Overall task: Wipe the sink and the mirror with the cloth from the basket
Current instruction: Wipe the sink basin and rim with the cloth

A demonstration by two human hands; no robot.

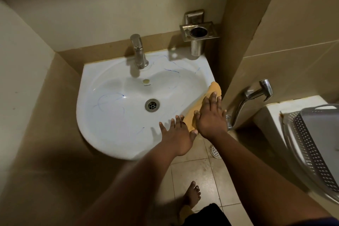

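Head view
Cloth: orange cloth [201, 104] on the sink [117, 126] rim at 3 o'clock.
Right hand [211, 117]: fingers spread flat, pressing the cloth.
Left hand [177, 134]: fingers spread, touching the cloth's edge.
Basket [311, 141]: 4 o'clock, well apart.

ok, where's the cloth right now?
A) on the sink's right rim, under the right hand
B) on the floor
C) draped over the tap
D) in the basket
A: the orange cloth lies along the right rim of the sink, with the right hand pressed flat on it; the left hand rests open beside it.
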